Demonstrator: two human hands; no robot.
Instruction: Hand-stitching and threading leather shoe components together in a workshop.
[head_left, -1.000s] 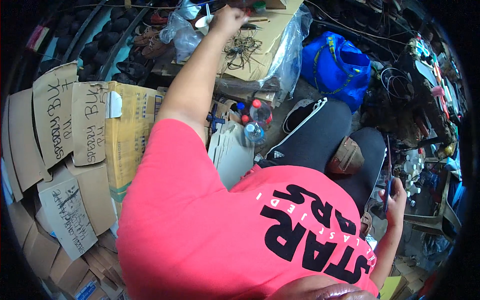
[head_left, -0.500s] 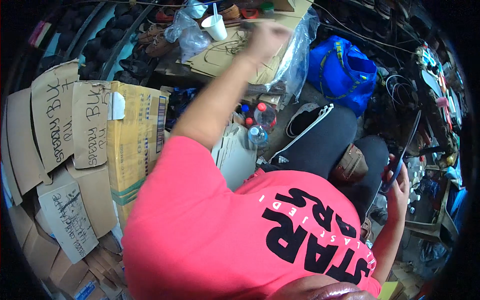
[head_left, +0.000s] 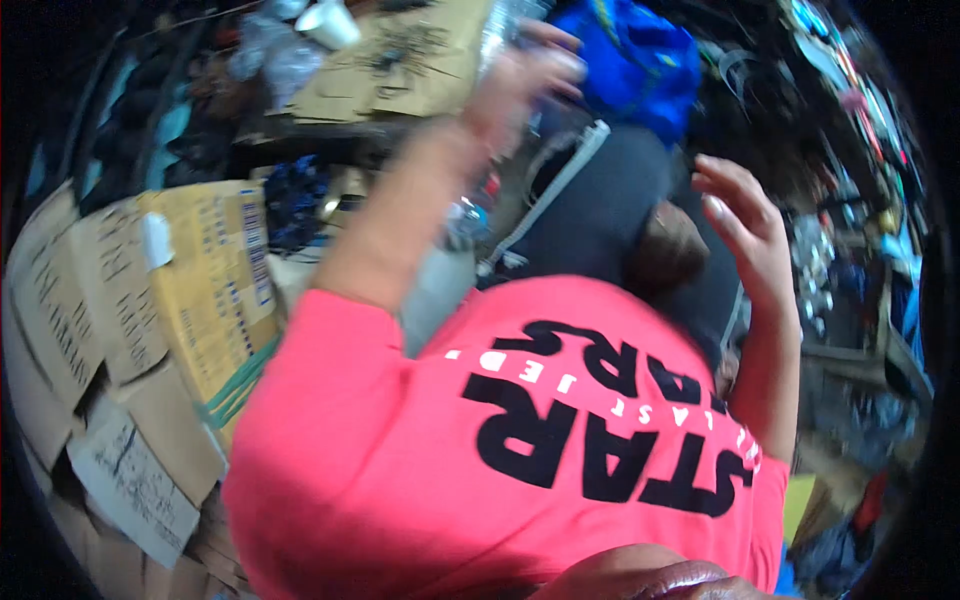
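Note:
My left hand [head_left: 530, 75] is raised beyond my left knee, near the blue bag [head_left: 645, 65]. It is smeared by motion, but its fingers look apart and I see nothing in them. Above my right thigh, my right hand [head_left: 748, 215] has its thumb and fingers apart and curved, with nothing visible between them. Between my dark-trousered legs rests a brown, rounded shoe [head_left: 672, 245], blurred and partly hidden in shadow. It lies closest to my right hand, and neither hand touches it.
A cardboard sheet [head_left: 350, 85] with dark scraps lies ahead at left, with a white cup [head_left: 330, 25] by its edge. Cardboard pieces and a yellow box [head_left: 205, 290] are stacked on my left. Cluttered supplies [head_left: 815, 260] line the right.
My left hand has come off the cardboard sheet. My right hand has risen, and the dark curved strip it held no longer shows. The whole view has shifted and blurred.

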